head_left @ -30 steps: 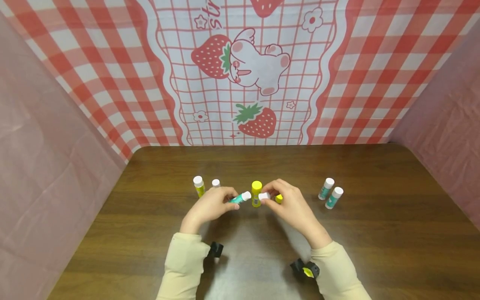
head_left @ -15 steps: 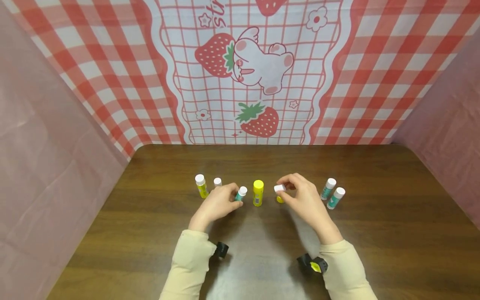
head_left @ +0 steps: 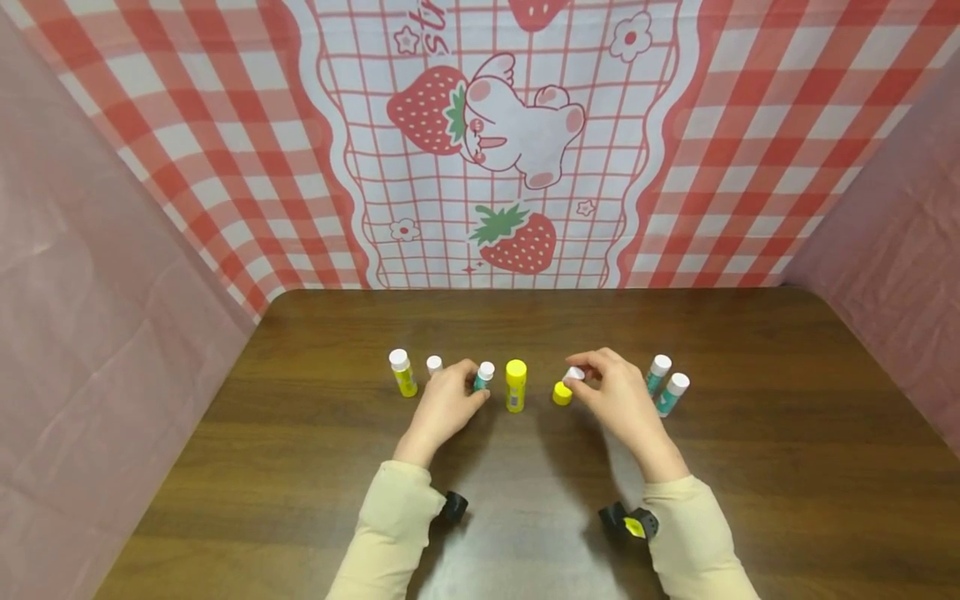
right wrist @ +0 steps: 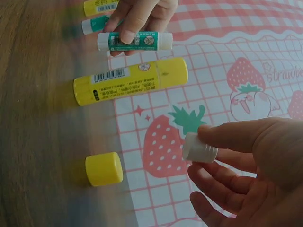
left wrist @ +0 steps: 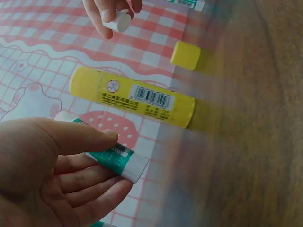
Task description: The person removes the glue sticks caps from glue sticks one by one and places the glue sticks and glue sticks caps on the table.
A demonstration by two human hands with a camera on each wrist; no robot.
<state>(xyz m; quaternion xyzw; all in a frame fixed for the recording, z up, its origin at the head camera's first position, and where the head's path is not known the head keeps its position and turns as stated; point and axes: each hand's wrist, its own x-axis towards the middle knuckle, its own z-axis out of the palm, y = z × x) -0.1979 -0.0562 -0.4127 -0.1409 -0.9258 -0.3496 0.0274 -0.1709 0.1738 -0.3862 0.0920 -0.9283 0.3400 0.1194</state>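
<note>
My left hand grips a small green glue stick by its sides, thumb across the label. The stick stands upright with its white end on top. In the right wrist view, my right hand pinches a white cap between thumb and fingers. That cap is raised, overlapping a short yellow cap in the head view. Between the two hands a larger yellow glue stick stands upright on the table, its barcode showing in the left wrist view.
Left of my left hand stand a yellow glue stick with a white cap and another white-topped stick, partly hidden. Two green glue sticks with white caps stand beyond my right hand. A strawberry-printed cloth hangs behind the wooden table.
The hands have moved apart. My right hand has carried the white cap right, away from the green glue stick. My left hand has turned that stick from tilted to upright.
</note>
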